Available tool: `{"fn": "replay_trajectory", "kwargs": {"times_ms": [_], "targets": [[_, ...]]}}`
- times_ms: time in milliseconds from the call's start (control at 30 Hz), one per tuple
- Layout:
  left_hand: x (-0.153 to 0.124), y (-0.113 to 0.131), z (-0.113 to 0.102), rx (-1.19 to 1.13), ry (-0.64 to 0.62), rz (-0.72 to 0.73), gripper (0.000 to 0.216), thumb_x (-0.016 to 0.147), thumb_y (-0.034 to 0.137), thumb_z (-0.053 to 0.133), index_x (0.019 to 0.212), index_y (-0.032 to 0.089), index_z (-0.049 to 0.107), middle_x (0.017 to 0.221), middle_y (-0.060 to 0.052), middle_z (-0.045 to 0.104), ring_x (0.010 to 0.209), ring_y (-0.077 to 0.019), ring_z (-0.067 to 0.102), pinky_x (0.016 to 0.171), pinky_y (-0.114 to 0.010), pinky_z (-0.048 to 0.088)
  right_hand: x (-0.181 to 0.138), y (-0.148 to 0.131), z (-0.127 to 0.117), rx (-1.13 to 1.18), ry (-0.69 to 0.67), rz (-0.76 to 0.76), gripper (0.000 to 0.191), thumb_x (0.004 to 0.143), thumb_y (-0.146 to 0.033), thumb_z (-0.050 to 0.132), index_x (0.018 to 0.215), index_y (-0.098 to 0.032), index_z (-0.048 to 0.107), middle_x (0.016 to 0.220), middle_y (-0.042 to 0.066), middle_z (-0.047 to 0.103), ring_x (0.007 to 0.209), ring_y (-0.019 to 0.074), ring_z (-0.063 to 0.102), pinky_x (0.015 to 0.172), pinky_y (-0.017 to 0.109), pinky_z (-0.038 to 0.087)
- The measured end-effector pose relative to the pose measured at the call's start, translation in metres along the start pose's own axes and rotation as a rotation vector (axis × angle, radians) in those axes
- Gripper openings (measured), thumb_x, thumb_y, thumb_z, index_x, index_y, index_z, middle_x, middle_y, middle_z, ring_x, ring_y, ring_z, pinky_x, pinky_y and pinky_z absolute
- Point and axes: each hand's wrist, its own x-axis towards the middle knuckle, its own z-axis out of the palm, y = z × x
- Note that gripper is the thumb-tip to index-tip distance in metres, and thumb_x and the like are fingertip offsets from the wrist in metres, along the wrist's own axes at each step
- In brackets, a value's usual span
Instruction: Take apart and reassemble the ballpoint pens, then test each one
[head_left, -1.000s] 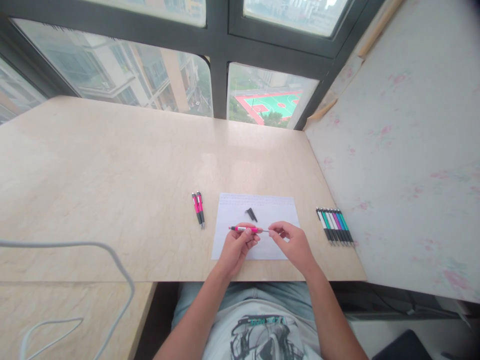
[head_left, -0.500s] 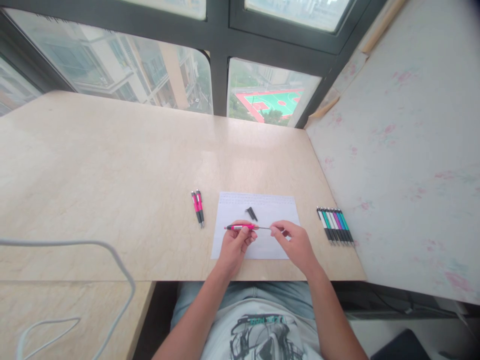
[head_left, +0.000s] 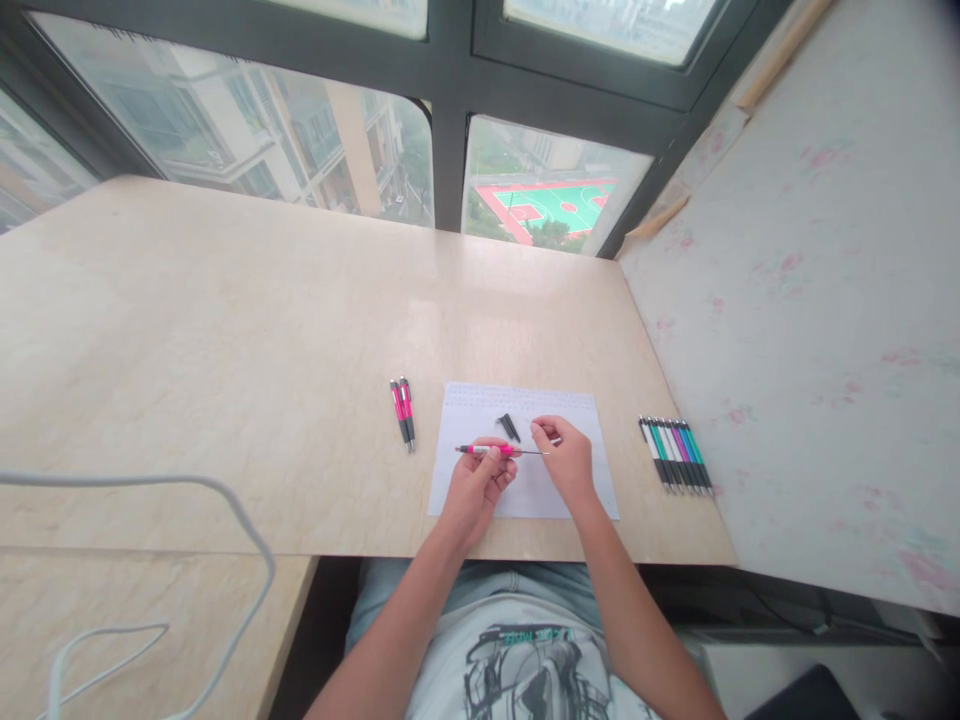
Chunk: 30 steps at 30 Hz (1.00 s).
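My left hand (head_left: pixel 477 485) grips a pink pen barrel (head_left: pixel 487 450) held level over a white sheet of paper (head_left: pixel 525 490); a thin refill tip sticks out of its right end. My right hand (head_left: pixel 566 455) hovers just right of that tip, fingers curled, reaching toward two small black pen parts (head_left: pixel 509 427) lying on the paper. Whether its fingers pinch anything I cannot make out.
Two pink pens (head_left: pixel 402 412) lie left of the paper on the beige table (head_left: pixel 225 330). A row of several pens (head_left: pixel 674 453) lies near the right wall. A white cable (head_left: pixel 187 560) loops at the lower left. Windows stand behind the table.
My right hand let go of the refill tip and moved up and left toward the black parts. The pink pen stayed in my left hand.
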Motion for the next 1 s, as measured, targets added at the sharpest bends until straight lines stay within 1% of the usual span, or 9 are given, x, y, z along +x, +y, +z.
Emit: {"fn": "replay_trajectory", "kwargs": {"times_ms": [100,200,300,433,500,600,700,867,1000], "targets": [[0.0,0.001,0.001,0.01,0.001,0.004,0.021,0.082,0.031,0.072,0.094,0.016,0.065,0.089,-0.007,0.072,0.071,-0.0093,0.063,0.071,-0.022,0.05,0.001,-0.001,-0.002,0.036,-0.048,0.007,0.033,0.083,-0.046,0.057,0.091,-0.018,0.074,0.082,0.008,0.073,0.073,0.0218,0.065,0.068,0.033,0.05],[-0.001,0.001,0.002,0.02,0.0,0.003,0.022,0.081,0.032,0.073,0.094,0.015,0.066,0.088,-0.007,0.072,0.07,-0.0097,0.062,0.071,-0.023,0.05,-0.005,0.0,-0.016,0.104,-0.08,0.034,0.037,0.089,-0.047,0.051,0.09,-0.017,0.072,0.077,0.007,0.071,0.069,0.0195,0.063,0.064,0.031,0.048],[-0.001,0.0,0.004,0.055,-0.024,0.011,0.022,0.081,0.032,0.072,0.094,0.015,0.066,0.088,-0.007,0.071,0.071,-0.0103,0.062,0.071,-0.023,0.05,-0.014,-0.002,-0.033,0.151,-0.199,0.015,0.04,0.093,-0.048,0.046,0.091,-0.018,0.072,0.077,0.006,0.071,0.069,0.0184,0.062,0.06,0.029,0.048],[-0.003,-0.001,0.005,0.104,-0.058,0.021,0.019,0.083,0.031,0.071,0.093,0.014,0.067,0.09,-0.009,0.072,0.073,-0.0107,0.061,0.072,-0.023,0.049,-0.023,-0.01,-0.058,-0.055,-0.419,-0.161,0.025,0.09,-0.039,0.056,0.091,-0.023,0.074,0.086,0.004,0.073,0.077,0.0192,0.064,0.066,0.03,0.048],[-0.003,-0.001,0.005,0.112,-0.05,0.026,0.019,0.083,0.031,0.071,0.092,0.014,0.067,0.091,-0.009,0.072,0.073,-0.0107,0.061,0.073,-0.023,0.049,-0.021,-0.01,-0.072,-0.152,-0.449,-0.218,0.023,0.089,-0.036,0.055,0.087,-0.024,0.075,0.084,0.004,0.073,0.076,0.0194,0.064,0.063,0.03,0.048],[-0.002,0.0,0.003,0.077,0.005,0.064,0.02,0.082,0.032,0.072,0.092,0.015,0.067,0.091,-0.008,0.072,0.074,-0.0108,0.062,0.073,-0.023,0.049,-0.014,-0.001,-0.09,-0.255,-0.391,-0.253,0.023,0.088,-0.035,0.056,0.08,-0.024,0.074,0.079,0.006,0.07,0.077,0.0212,0.062,0.061,0.031,0.048],[-0.001,0.0,0.003,0.044,0.033,0.087,0.02,0.082,0.033,0.072,0.092,0.016,0.067,0.091,-0.008,0.072,0.074,-0.0104,0.062,0.073,-0.023,0.049,-0.009,0.014,-0.094,-0.349,-0.312,-0.273,0.021,0.086,-0.032,0.057,0.077,-0.024,0.074,0.074,0.006,0.068,0.073,0.0218,0.06,0.064,0.034,0.048],[-0.001,0.001,0.003,0.057,0.026,0.066,0.02,0.08,0.032,0.073,0.09,0.016,0.067,0.089,-0.007,0.072,0.072,-0.0102,0.062,0.073,-0.023,0.049,-0.017,0.029,-0.063,-0.325,-0.156,-0.201,0.02,0.086,-0.032,0.056,0.082,-0.022,0.073,0.075,0.006,0.069,0.069,0.0209,0.06,0.061,0.033,0.048],[-0.001,0.0,0.003,0.068,0.017,0.064,0.022,0.079,0.032,0.074,0.092,0.016,0.067,0.089,-0.007,0.072,0.073,-0.0105,0.063,0.074,-0.024,0.05,-0.018,0.024,-0.03,-0.303,-0.052,-0.162,0.022,0.088,-0.032,0.054,0.084,-0.021,0.073,0.08,0.007,0.07,0.073,0.0213,0.062,0.068,0.034,0.048]]}}
